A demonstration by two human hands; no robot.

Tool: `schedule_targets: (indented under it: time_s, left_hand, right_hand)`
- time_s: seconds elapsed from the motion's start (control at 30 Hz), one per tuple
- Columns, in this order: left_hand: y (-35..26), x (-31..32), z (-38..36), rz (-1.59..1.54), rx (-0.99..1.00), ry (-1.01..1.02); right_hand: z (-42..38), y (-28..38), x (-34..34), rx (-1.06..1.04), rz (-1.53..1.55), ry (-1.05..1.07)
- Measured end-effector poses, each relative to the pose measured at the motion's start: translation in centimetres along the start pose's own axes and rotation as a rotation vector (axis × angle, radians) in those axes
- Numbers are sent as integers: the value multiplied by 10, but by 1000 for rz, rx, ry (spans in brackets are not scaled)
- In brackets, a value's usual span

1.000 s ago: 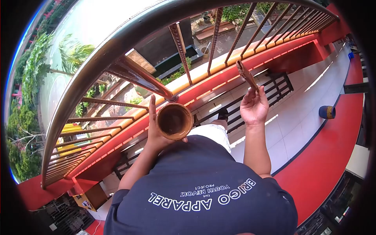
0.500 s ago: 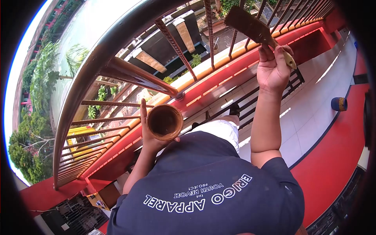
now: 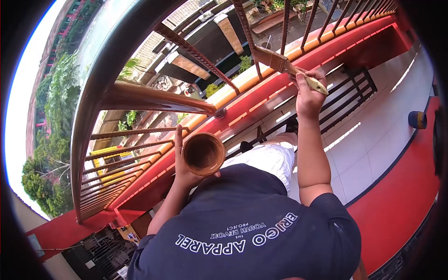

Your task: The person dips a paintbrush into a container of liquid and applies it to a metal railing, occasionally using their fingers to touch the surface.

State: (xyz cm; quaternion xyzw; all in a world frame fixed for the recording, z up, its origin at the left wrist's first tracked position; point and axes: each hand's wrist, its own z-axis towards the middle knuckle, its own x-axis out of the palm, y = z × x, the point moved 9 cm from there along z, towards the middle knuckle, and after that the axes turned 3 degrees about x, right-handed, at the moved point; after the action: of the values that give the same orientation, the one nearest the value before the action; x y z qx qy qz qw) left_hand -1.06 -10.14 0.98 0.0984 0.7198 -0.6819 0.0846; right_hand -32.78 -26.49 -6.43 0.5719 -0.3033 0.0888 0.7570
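Note:
My left hand (image 3: 185, 170) is wrapped round a brown cup (image 3: 219, 158), with the thumb or a finger stretched up along its side. The cup's round mouth faces the camera, and its inside is brown. Farther right, my right hand (image 3: 308, 99) grips the pale wooden handle of a paintbrush (image 3: 315, 84). The brush's wide brown bristles point left and overlap the lower part of an upright twisted railing bar (image 3: 247, 35) in this view. A thick glossy brown post (image 3: 158, 99) of the railing stands between the two hands, beyond the cup.
A curved brown handrail (image 3: 95, 79) sweeps round on the left. Along the railing's foot runs an orange rail (image 3: 221, 96) above a red ledge (image 3: 242, 116). Below are a black slatted bench (image 3: 347, 100), a tiled floor (image 3: 359, 154) and a blue-and-yellow pot (image 3: 417, 120).
My right hand has come down and left, and the brush has swung from raised above the hand to lying across toward a railing bar. The cup sits slightly farther right and lower in view.

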Motion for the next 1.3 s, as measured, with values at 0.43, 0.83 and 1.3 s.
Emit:
schedule_targets:
  time_s: [0.43, 0.83, 1.3]
  left_hand:
    - [16, -3, 8, 41, -28, 6]
    - [15, 4, 20, -64, -9, 25]
    - [-2, 18, 27, 168, 198, 154]
  right_hand:
    - [-22, 35, 25, -263, -266, 101]
    - [-64, 95, 106, -883, -857, 534]
    - [5, 44, 19, -22, 11, -34]
